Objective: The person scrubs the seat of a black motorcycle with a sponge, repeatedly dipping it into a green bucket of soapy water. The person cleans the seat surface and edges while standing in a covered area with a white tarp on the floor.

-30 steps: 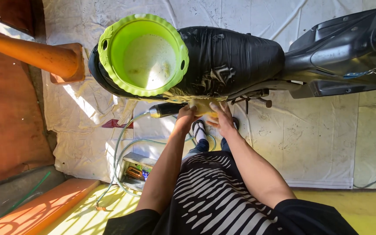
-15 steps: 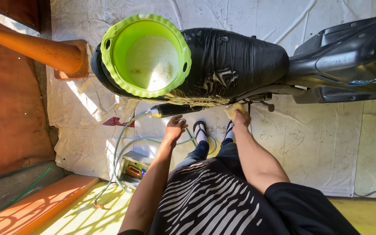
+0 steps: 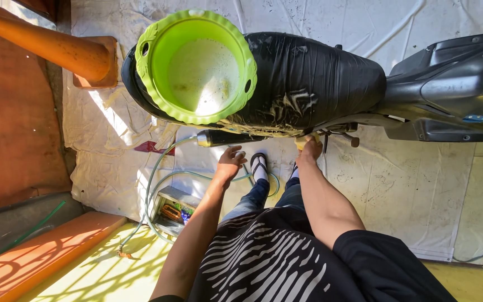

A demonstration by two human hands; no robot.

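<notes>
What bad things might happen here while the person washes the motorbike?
The round green plastic basin sits on the soapy black motorbike seat and might slide off. The pale green hose loops by the sandalled feet, so it could trip them. The right hand works near metal parts.

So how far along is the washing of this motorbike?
Done so far: the black seat is wet, with suds streaking its near side. In hand: the right hand presses a yellow sponge under the seat edge, while the left hand hangs open near the exhaust pipe. Left: the suds are not rinsed; the hose lies on the ground, and the green basin sits on the seat.
</notes>
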